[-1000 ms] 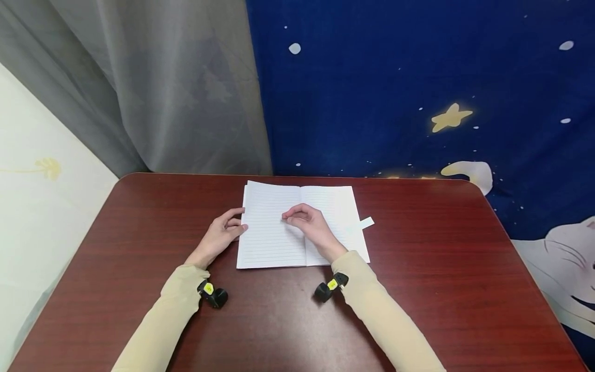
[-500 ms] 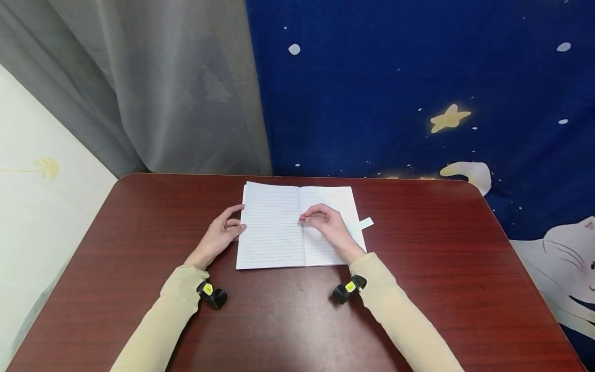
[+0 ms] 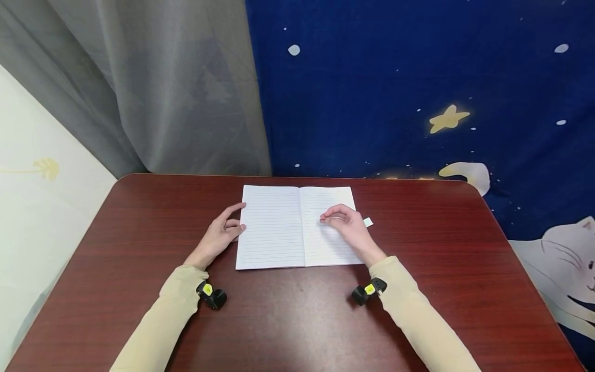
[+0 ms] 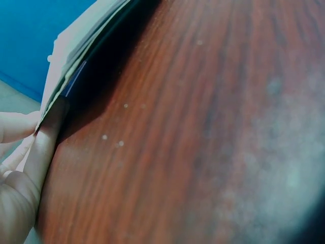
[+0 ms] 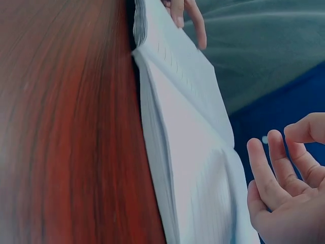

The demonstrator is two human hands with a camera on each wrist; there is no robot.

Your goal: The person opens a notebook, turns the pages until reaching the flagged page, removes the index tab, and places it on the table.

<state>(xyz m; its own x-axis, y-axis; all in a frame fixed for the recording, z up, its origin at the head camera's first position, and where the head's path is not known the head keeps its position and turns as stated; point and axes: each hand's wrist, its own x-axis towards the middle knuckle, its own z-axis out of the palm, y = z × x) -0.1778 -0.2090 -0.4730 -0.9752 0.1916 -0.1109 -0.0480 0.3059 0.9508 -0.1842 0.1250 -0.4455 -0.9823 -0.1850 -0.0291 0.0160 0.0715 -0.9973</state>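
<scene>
A lined notebook (image 3: 271, 227) lies spread flat on the table with ruled pages on both sides. My left hand (image 3: 215, 240) holds its left edge; in the left wrist view the fingers (image 4: 43, 152) sit above and beneath the edge of the pages (image 4: 76, 43). Over the right page hovers my right hand (image 3: 355, 232), its thumb and forefinger bent towards each other. Seen from the right wrist, that hand (image 5: 292, 201) has loosely bent fingers, apart from the paper (image 5: 177, 117), and no held object shows.
The brown wooden table (image 3: 288, 320) extends around the notebook. A white tab (image 3: 369, 222) sticks out past its right edge, partly behind the right hand. Grey curtain (image 3: 186, 93) and blue starry cloth (image 3: 362, 103) hang behind the table.
My right hand has moved right, from the left page across the fold to over the right page. The left page's raised top corner has settled flat. My left hand has barely moved.
</scene>
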